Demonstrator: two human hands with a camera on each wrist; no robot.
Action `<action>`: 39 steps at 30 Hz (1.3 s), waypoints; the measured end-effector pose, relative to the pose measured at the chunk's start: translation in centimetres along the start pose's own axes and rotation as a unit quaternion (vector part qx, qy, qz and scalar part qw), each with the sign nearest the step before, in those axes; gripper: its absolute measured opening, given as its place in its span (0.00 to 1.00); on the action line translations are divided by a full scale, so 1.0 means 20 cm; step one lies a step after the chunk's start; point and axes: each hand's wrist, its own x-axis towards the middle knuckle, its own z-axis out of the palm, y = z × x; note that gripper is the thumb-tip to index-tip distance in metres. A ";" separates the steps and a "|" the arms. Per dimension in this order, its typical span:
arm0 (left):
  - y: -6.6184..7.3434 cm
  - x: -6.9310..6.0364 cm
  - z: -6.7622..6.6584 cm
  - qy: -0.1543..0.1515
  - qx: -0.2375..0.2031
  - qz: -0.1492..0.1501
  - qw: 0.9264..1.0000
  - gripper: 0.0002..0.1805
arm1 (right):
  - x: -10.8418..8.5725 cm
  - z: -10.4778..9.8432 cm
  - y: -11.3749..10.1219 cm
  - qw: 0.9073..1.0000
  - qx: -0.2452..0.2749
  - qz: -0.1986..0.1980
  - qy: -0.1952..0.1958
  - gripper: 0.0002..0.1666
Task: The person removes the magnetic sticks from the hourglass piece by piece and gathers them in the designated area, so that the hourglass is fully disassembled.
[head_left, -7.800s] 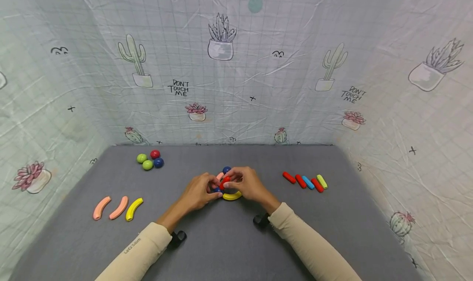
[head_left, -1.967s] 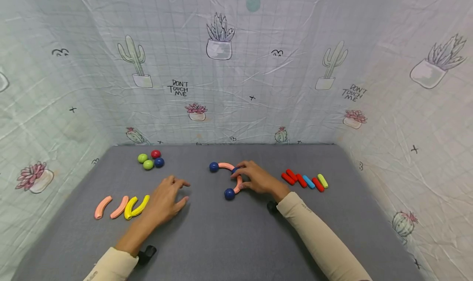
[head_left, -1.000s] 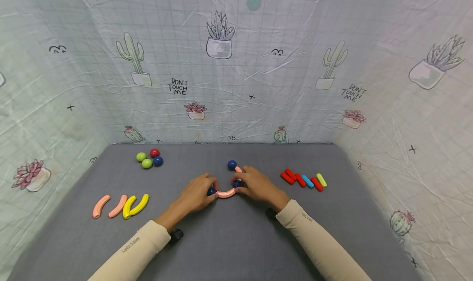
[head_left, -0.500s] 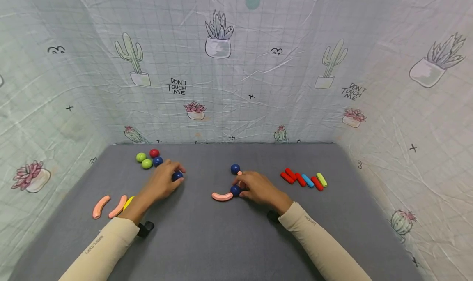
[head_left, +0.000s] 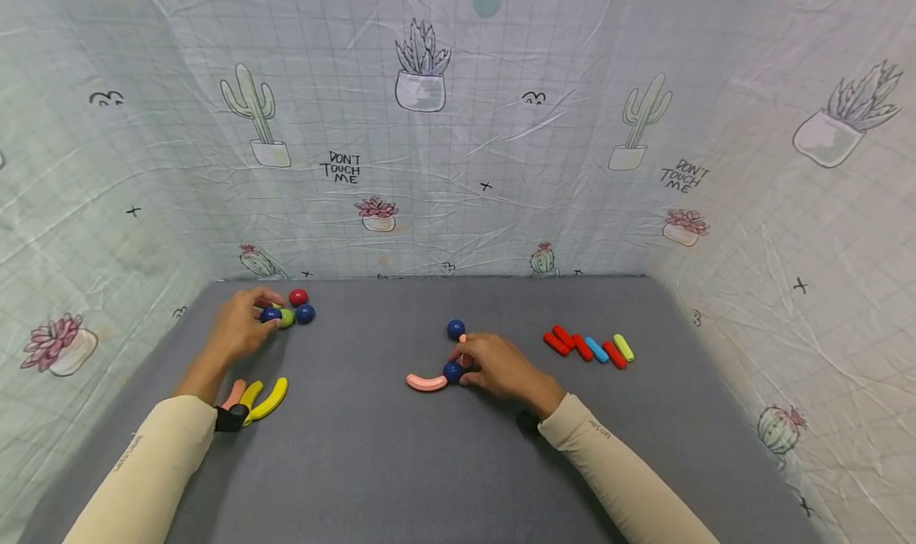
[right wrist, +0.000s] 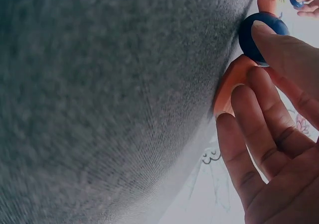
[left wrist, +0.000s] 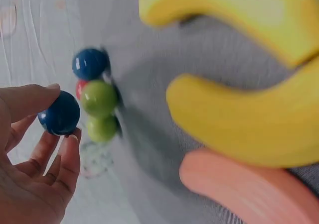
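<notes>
My left hand (head_left: 239,325) pinches a blue ball (left wrist: 60,113) between thumb and fingertips, raised beside the group at the back left. That group has a red ball (head_left: 298,297), another blue ball (head_left: 304,313) and two green balls (left wrist: 99,98). At the middle, my right hand (head_left: 501,365) holds a chain at its middle blue ball (right wrist: 259,37), with the thumb on the ball and the fingers along one curved pink stick (right wrist: 234,82). A second curved pink stick (head_left: 426,383) extends left from this ball, its outer end bare. The chain's far blue ball (head_left: 456,329) sits behind.
Two curved yellow sticks (head_left: 269,402) and a curved pink stick (left wrist: 234,181) lie under the left forearm. At the right are several straight red sticks (head_left: 556,344), a light-blue stick (head_left: 596,351) and a yellow-green stick (head_left: 624,347). A patterned cloth (head_left: 458,234) encloses the grey tabletop (head_left: 372,464).
The blue ball at the chain's left end came off in my left hand, which carried it left to the ball group. My right hand keeps holding the chain, which has turned slightly.
</notes>
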 end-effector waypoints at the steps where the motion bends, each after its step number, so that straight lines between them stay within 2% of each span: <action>1: -0.02 0.01 -0.01 -0.002 -0.001 -0.007 1.000 0.17 | 0.00 0.00 0.00 1.000 -0.001 -0.001 0.001 0.20; 6: -0.10 0.04 -0.03 -0.011 0.007 -0.017 1.000 0.19 | -0.01 0.01 -0.02 1.000 -0.009 -0.004 0.006 0.20; 15: -0.16 0.06 -0.02 -0.051 0.032 -0.043 0.997 0.19 | 0.00 0.03 -0.03 0.999 -0.039 -0.004 0.016 0.22; 18: -0.17 0.06 -0.01 -0.043 0.036 -0.049 0.997 0.20 | 0.00 0.03 -0.04 0.999 -0.033 -0.003 0.014 0.22; 20: -0.15 0.05 0.00 -0.020 0.047 -0.050 0.997 0.21 | 0.00 0.03 -0.04 1.000 -0.026 -0.001 0.010 0.22; 22: -0.11 0.03 0.01 0.013 0.060 -0.042 0.997 0.22 | -0.01 0.03 -0.04 1.000 -0.021 0.000 0.007 0.22; 25: 0.01 -0.01 0.03 0.071 0.081 -0.003 0.994 0.22 | 0.00 0.04 -0.04 1.000 -0.018 -0.003 0.005 0.22; 28: 0.16 -0.04 0.05 0.087 0.082 0.045 0.992 0.18 | 0.00 0.04 -0.05 1.000 -0.013 -0.013 0.005 0.22; 31: 0.33 -0.08 0.11 0.057 0.070 0.092 0.992 0.15 | 0.01 0.04 -0.05 1.000 -0.007 -0.024 0.002 0.21; 34: 0.48 -0.12 0.20 0.006 0.060 0.137 0.989 0.12 | 0.02 0.05 -0.05 1.000 0.000 -0.029 0.000 0.20; 39: 0.67 -0.22 0.41 -0.068 0.064 0.201 0.975 0.14 | 0.02 0.05 -0.06 1.000 0.003 -0.025 0.010 0.19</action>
